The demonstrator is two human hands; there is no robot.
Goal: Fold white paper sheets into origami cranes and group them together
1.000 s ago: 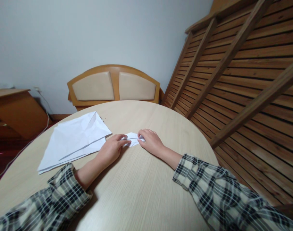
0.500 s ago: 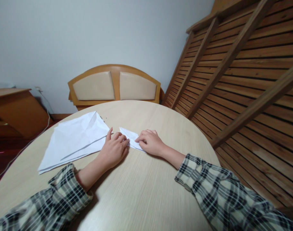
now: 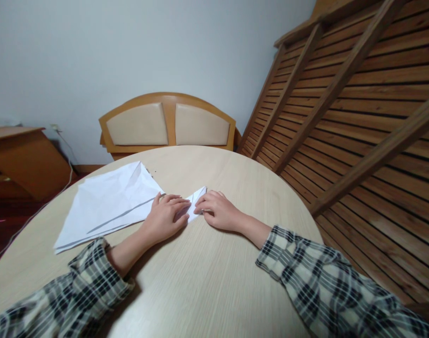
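A small folded piece of white paper point(image 3: 196, 199) lies on the round wooden table point(image 3: 207, 272) between my hands. My left hand point(image 3: 165, 217) rests on its left part, fingers curled down and pressing the paper flat. My right hand point(image 3: 217, 211) pinches the paper's right edge between thumb and fingers, and a pointed flap sticks up just past the fingertips. Most of the paper is hidden under both hands. Both arms wear plaid sleeves.
A loose stack of larger white sheets point(image 3: 109, 202) lies on the table to the left of my left hand. A padded wooden chair back point(image 3: 167, 124) stands behind the table. Slatted wooden panels point(image 3: 358, 108) lean at the right, and a wooden cabinet point(image 3: 20, 159) stands at the left.
The small paper has been turned between my hands: its point showed to the left half a second ago and now sticks up toward the right. Both hands shifted slightly but stay on the paper.
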